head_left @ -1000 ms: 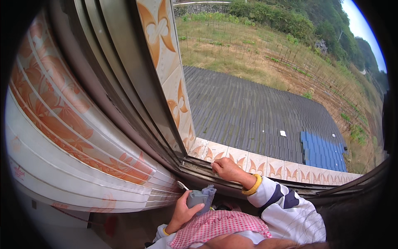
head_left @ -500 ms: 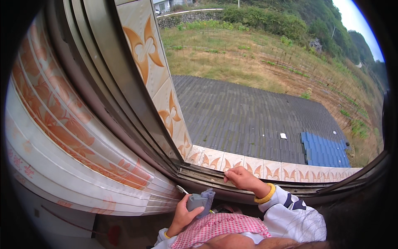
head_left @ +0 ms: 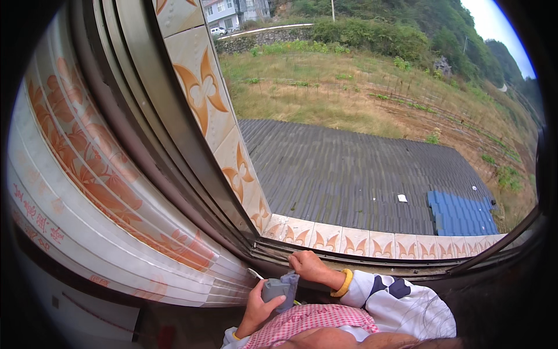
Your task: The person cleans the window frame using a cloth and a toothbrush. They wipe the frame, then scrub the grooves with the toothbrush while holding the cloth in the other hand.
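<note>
My left hand is wrapped round a small grey box-shaped container, thumb across its near face. A grey-blue cloth hangs at the container's right side; whether it is tucked in or only pressed against it, I cannot tell. A thin white piece sticks up past my left fingers. My right hand, with a yellow cuff at the wrist, is closed just above the cloth, over the inner edge of the window track. Anything between its fingertips is hidden.
A pale curtain with orange flowers hangs on the left beside the metal window frame. Beyond the track runs a tiled outer sill, then a dark corrugated roof with a blue panel. A red-checked apron covers my front.
My right hand has moved left and toward me, from over the track to beside the cloth. My left hand still holds the container. The view has tilted slightly up.
</note>
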{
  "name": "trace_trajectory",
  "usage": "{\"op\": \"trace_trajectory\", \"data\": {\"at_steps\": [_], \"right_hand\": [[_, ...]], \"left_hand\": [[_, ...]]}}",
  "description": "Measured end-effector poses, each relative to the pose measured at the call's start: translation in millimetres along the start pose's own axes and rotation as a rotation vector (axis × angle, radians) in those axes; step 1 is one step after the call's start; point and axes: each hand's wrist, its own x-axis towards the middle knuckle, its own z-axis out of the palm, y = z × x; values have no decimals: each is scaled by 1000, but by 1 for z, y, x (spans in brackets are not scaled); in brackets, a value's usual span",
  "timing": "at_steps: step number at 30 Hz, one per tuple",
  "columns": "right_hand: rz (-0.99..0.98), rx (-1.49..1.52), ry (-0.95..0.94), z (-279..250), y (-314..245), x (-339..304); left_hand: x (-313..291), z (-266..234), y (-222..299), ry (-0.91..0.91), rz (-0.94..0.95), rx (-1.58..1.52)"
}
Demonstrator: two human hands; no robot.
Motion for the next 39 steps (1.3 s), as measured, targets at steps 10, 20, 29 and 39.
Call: {"op": "trace_trajectory", "data": {"at_steps": [10,20,29,39], "right_hand": [[326,1030,-98,-79,7,-22],[34,-67,-172,-41,0,-14],[69,295,-86,-20,-6,2],[263,528,-105,-104,-6,-32]], "left_hand": [[4,3,-7,-8,24,-7],[4,2,-3,-4,8,28],[3,4,4,38,-6,37],[-2,5,-3,10,6,0]]}}
